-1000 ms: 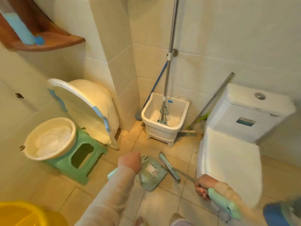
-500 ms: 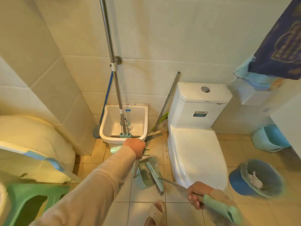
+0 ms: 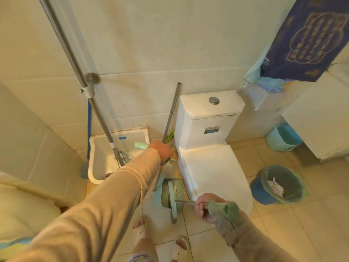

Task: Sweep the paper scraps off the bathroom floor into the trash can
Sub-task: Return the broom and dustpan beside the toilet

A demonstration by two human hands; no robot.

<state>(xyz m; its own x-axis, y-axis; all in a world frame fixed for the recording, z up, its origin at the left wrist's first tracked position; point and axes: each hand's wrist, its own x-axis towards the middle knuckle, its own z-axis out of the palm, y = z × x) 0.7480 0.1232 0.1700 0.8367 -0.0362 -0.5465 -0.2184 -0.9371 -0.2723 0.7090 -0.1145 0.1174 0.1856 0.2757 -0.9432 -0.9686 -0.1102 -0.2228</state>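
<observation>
My left hand (image 3: 162, 151) grips the green handle (image 3: 141, 145) of a long-handled dustpan. Its green pan (image 3: 166, 192) hangs or rests low beside the toilet. My right hand (image 3: 204, 207) is closed on the green-gripped handle of a small broom (image 3: 172, 197), whose head lies across the pan's mouth. The blue trash can (image 3: 264, 193) with a green liner stands on the floor right of the toilet and holds white paper scraps (image 3: 275, 186). I cannot make out any scraps inside the pan.
A white toilet (image 3: 211, 167) with its lid down fills the centre. A white mop sink (image 3: 100, 159) with a metal mop pole (image 3: 75, 72) stands at left. A second pale blue bin (image 3: 283, 138) sits far right under a cabinet. My slippered feet (image 3: 139, 229) are below.
The view has swung right, from the stool and basin toward the toilet and trash can. Both hands carried the dustpan and broom rightward, next to the toilet; my left hand rose.
</observation>
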